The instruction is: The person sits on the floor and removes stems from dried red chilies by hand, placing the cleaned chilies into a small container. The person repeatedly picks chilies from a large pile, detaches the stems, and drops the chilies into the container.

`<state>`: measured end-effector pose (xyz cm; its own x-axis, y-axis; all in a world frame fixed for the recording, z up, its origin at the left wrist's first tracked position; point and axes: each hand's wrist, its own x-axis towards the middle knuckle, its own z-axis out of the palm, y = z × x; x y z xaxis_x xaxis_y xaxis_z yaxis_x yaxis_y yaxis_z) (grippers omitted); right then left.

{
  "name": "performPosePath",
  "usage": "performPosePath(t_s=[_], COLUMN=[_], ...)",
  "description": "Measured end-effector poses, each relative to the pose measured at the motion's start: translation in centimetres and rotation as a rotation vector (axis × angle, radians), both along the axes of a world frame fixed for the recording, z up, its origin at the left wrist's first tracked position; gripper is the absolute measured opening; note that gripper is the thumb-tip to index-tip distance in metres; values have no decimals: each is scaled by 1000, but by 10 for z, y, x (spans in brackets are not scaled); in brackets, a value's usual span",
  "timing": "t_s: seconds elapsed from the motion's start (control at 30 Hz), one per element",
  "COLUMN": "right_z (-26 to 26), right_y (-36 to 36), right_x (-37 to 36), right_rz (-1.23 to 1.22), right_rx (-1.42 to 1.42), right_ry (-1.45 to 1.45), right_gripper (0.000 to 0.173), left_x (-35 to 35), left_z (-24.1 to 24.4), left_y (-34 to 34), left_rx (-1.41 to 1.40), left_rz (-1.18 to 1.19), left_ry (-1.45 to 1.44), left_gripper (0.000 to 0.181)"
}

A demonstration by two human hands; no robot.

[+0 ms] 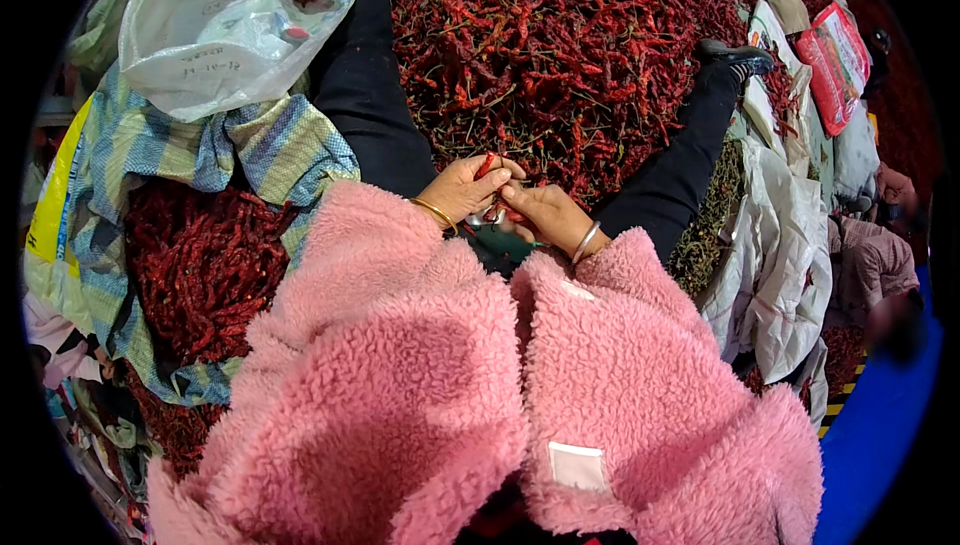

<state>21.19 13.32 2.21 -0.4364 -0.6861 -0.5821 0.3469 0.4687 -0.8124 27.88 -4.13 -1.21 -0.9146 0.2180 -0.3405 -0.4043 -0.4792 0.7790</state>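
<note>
Between my outstretched legs lies a wide heap of dried red chillies (540, 35), many with stems on. My left hand (463, 189), with a gold-coloured bangle at the wrist, pinches a red chilli (486, 165) between thumb and fingers. Close against it, my right hand (553, 213) wears a silver-coloured bangle, and its thumb and fingertips are closed around another reddish chilli (511, 213), partly hidden by the fingers. The fingertips of both hands nearly meet over the heap's near edge, in front of my pink fleece jacket (390, 365).
To the left, a blue-striped woven sack (292, 144) surrounds destemmed-looking chillies (202, 267); a white woven sack (217, 57) bearing writing stands beyond. Right of my leg are a greenish-brown stem pile (701, 226), white sacks (780, 267) and a red packet (834, 69). Another person (874, 260) is at far right.
</note>
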Motion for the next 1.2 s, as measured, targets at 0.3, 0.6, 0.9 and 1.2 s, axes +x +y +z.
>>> performPosePath(t_s=[0.3,0.6,0.9,1.2], right_z=[-16,25,-25,-15], right_y=[10,-27,-104,-36], right_x=[-9,12,-51,-30], right_rz=[-113,321,572,140], right_rx=[-47,-313,460,147], right_ry=[42,1036,1346,1214], right_gripper=[48,19,29,25], left_x=[4,1,-5,-2], left_z=[-3,-52,-28,-3], left_y=[10,9,-2,-10], left_rx=[-610,-852,-435,22], left_rz=[-259,-45,-412,-37], left_ry=[261,-78,-60,-102], left_gripper=[13,20,20,16])
